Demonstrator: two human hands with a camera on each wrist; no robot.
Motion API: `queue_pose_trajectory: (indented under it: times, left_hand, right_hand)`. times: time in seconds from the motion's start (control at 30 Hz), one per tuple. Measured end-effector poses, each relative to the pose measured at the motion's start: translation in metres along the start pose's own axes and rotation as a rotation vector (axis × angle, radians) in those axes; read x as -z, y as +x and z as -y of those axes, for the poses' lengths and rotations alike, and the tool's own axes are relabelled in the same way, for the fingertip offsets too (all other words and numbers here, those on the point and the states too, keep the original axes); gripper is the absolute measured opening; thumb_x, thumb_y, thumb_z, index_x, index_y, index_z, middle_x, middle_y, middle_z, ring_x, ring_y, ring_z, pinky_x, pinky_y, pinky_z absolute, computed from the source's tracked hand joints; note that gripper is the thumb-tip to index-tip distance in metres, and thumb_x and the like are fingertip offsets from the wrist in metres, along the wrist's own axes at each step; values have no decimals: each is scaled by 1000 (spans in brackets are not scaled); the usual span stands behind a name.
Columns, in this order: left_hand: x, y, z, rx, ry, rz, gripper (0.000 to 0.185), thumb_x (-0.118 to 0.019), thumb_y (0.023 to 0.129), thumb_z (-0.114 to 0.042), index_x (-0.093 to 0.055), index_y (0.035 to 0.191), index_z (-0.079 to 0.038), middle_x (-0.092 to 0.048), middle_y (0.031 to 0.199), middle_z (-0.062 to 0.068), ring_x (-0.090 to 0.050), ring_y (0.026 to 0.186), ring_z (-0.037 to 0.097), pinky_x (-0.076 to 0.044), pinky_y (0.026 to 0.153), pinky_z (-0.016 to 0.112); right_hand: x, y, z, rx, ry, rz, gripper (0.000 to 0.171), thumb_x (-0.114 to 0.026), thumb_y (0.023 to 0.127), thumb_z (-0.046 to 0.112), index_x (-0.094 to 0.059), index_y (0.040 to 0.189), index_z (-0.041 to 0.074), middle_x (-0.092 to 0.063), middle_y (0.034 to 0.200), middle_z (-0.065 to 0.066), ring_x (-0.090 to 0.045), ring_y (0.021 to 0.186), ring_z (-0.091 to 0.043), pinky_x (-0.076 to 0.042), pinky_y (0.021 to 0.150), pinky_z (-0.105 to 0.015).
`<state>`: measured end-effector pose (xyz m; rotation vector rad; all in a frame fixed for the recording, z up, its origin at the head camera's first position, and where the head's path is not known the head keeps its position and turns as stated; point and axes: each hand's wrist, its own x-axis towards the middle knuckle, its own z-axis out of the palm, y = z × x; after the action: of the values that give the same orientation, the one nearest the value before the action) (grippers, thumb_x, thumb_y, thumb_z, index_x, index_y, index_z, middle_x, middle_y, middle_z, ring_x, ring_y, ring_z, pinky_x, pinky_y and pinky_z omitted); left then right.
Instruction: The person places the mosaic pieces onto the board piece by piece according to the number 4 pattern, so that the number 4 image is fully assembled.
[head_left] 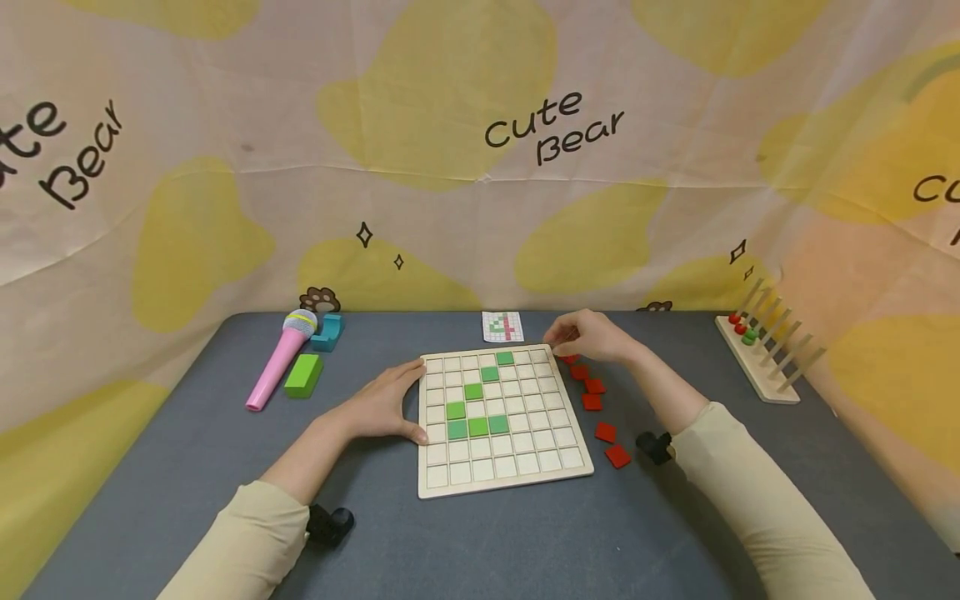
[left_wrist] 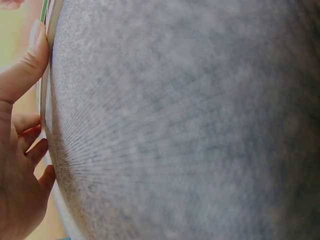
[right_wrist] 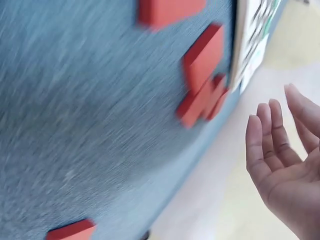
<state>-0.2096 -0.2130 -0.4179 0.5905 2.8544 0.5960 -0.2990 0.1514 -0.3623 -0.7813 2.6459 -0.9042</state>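
Red flat square tiles (head_left: 595, 386) are strewn nearward from the right hand (head_left: 590, 335).
It is held loosely curved, no gripped tile visible.

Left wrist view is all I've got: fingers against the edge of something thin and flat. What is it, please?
Observer: The head view shows a pale grid board with seven green tiles on it.
Operator: Ooh, like a game! Any other loose pieces about?
Observer: Yes, red tiles lie on the table to the right of the board.
Operator: Is there a picture to copy?
Observer: Possibly: a small card beyond the board's far edge shows a green and red pattern.
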Motion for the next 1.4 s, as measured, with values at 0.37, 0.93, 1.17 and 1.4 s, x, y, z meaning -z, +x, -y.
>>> queue_pose_trajectory:
  times: [0.37,0.93,1.17,1.4]
  left_hand:
    - [0,-1,0,1,-3,1,117,-86,65,-56,-32,153,-2,-27,163,17,-31,148,43,-32,115,61]
    - [0,-1,-1,2,-3,-6,117,-85,65,-57,-32,153,-2,-26,163,17,-30,148,44,-31,115,62]
    - [1,-2,-1,-6,-17,-9,117,-86,65,-54,-32,153,0,-27,163,19,-30,147,46,-31,115,61]
    - [2,-2,-2,-8,-10,-6,117,-86,65,-55,-31,153,1,-26,163,20,-29,147,46,-31,115,62]
  right_hand:
    - [8,3,-35,-38,29,46,31,-57,94,-4,-66,122,1,-60,130,-25,-54,124,-42,-50,101,-51]
    - [7,6,-44,-59,-28,141,40,-54,92,-9,-68,126,9,-51,145,-24,-49,133,-45,-50,101,-52]
    - [5,4,-43,-45,-58,113,38,-60,91,-7,-69,124,10,-54,144,-22,-52,130,-47,-48,103,-56]
    - [4,2,-43,-64,-68,91,32,-63,92,-2,-71,121,11,-51,142,-22,-54,126,-45,-50,100,-53]
